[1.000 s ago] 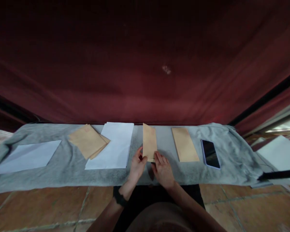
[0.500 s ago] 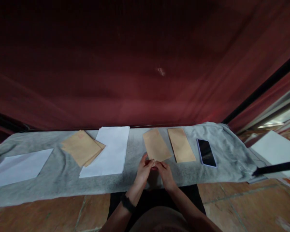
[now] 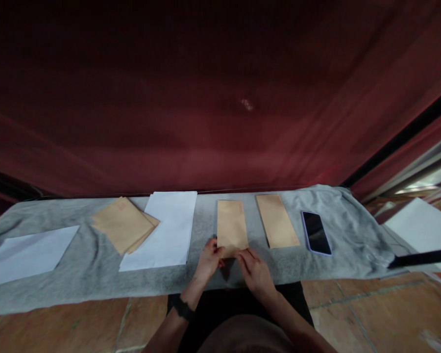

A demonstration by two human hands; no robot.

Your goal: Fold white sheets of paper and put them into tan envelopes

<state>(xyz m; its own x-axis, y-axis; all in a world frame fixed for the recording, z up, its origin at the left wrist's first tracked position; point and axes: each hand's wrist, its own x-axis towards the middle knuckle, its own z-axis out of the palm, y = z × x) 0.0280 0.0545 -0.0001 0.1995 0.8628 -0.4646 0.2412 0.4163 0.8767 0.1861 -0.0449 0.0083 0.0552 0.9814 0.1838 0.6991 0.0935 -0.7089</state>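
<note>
A brown paper envelope [image 3: 232,225] lies in front of me on the grey cloth, nearly straight, its near edge between my hands. My left hand [image 3: 210,257] pinches the near left corner, thumb on top. At the near right corner, my right hand [image 3: 254,269] has its fingers closed on the edge. To the right lies another brown envelope [image 3: 277,221]. A loose stack of brown envelopes [image 3: 123,223] sits at the left, partly over a pile of white paper sheets [image 3: 169,230].
The grey cloth [image 3: 95,279] covers a long narrow table. A phone [image 3: 316,233] lies at the right. Another white sheet [image 3: 29,252] is at the far left. A dark red curtain [image 3: 213,122] rises behind the table, and a black bar [image 3: 422,257] crosses at the right.
The envelope in my hands has turned from slanted to nearly straight and come down flat. My hands have moved apart from its near tip to its two near corners.
</note>
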